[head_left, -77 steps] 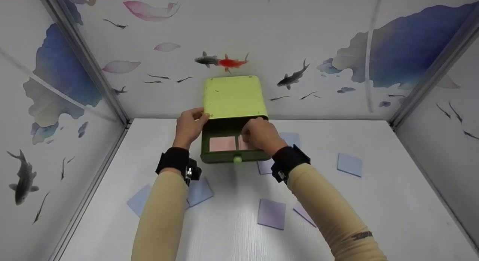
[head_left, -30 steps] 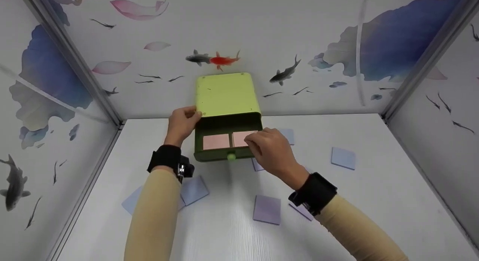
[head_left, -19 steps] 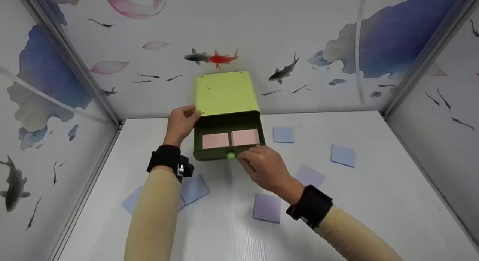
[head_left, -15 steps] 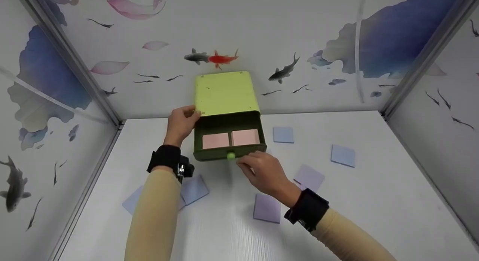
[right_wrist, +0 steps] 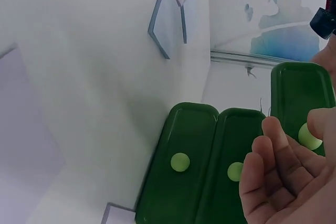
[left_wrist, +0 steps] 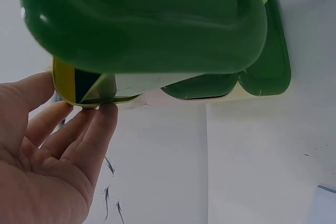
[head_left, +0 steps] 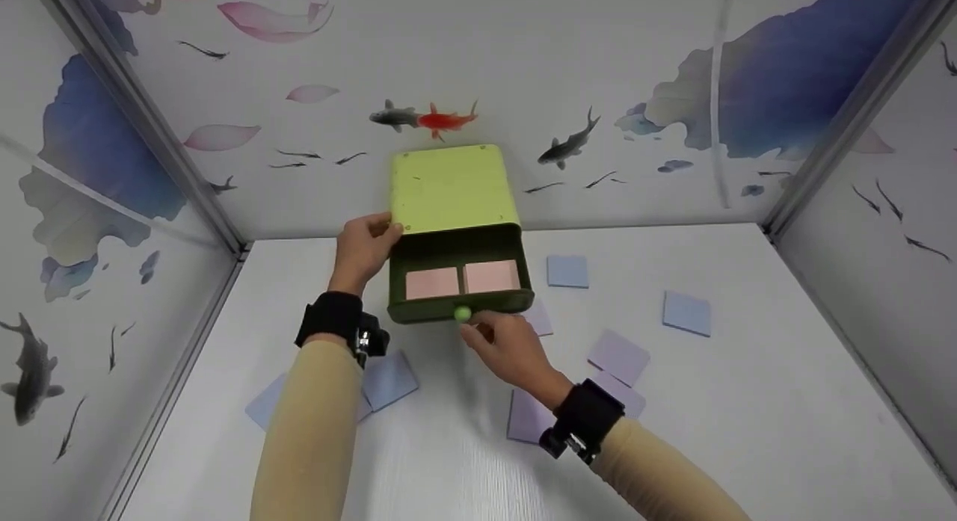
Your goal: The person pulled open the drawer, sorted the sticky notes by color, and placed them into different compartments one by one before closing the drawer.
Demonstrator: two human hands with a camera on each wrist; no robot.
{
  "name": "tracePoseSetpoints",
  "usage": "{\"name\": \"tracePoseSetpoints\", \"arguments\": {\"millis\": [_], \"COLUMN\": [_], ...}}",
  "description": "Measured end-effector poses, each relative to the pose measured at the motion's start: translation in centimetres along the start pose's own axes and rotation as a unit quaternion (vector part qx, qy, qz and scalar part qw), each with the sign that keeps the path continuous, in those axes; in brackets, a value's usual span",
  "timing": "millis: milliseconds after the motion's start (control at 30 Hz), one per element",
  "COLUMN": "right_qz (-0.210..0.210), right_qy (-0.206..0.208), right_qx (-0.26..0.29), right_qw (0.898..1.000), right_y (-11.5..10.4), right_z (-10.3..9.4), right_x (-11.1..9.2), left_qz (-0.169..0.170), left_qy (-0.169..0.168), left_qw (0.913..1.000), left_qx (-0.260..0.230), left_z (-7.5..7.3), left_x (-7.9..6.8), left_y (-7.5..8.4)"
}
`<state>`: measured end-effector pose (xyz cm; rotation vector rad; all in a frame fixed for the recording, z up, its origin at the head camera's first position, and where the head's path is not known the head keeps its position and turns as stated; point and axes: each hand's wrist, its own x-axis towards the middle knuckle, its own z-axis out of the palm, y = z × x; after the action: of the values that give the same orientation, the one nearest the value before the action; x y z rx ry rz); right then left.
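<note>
A white wall panel (head_left: 635,28) printed with fish and petals rose behind a white table (head_left: 785,431). On it, near the panel, stood an upright green three-drawer cabinet (head_left: 456,192) with a lime top. Its top drawer (head_left: 426,312) was pulled out; the two lower drawers (right_wrist: 181,129) sat closed.

Beige sleeves (head_left: 306,431) covered both forearms, ending below black wrist bands (head_left: 333,319). The left hand (head_left: 364,248) held the cabinet's front left corner, thumb at the edge of the top and fingers along the side. The right hand (head_left: 512,349) was before the drawer front, fingers loosely bent, with a gap between thumb and forefinger; whether it touched the knob I cannot tell.

Two pink tiles (head_left: 491,276) lay side by side in the drawer, a dark divider between them. Blue tiles (head_left: 687,313) and purple tiles (head_left: 620,356) were scattered on both sides of the table, one purple tile partly hidden beneath the right hand and wrist.

The drawer's round lime knob (head_left: 462,313) was just beyond the right thumb and forefinger.
</note>
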<state>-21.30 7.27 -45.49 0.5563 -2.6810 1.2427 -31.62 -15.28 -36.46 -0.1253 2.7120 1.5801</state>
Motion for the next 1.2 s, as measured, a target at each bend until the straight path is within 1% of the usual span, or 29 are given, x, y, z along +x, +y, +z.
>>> {"name": "tracePoseSetpoints", "arguments": {"millis": [133, 267, 400, 567, 767, 1000, 1200], "right_qz": [0.038, 0.061, 0.075, 0.081, 0.09, 0.089, 0.103], "right_qy": [-0.006, 0.003, 0.01, 0.013, 0.011, 0.011, 0.005], "right_qx": [0.066, 0.093, 0.098, 0.097, 0.108, 0.118, 0.112], "right_qw": [0.997, 0.994, 0.992, 0.992, 0.99, 0.989, 0.988], "right_y": [-0.3, -0.6, -0.9, -1.2, -1.2, -1.2, -1.2], "right_z": [0.4, 0.5, 0.4, 0.1, 0.0, -0.2, -0.3], "right_x": [0.5, 0.7, 1.0, 1.5, 2.7, 4.1, 5.4], "left_qz": [0.007, 0.013, 0.009, 0.0, 0.004, 0.004, 0.01], "left_qy": [0.005, 0.007, 0.005, 0.003, 0.002, -0.002, 0.002], "left_qw": [0.9999, 0.9998, 0.9999, 0.9999, 1.0, 1.0, 0.9999], "left_qx": [0.009, 0.013, 0.001, -0.016, -0.009, -0.009, -0.013], "left_z": [-0.1, -0.1, 0.0, -0.1, -0.2, -0.3, -0.2], "left_x": [-0.2, -0.2, -0.1, -0.1, -0.2, -0.2, -0.2], "left_y": [0.1, 0.1, 0.2, 0.1, 0.0, 0.1, -0.1]}}
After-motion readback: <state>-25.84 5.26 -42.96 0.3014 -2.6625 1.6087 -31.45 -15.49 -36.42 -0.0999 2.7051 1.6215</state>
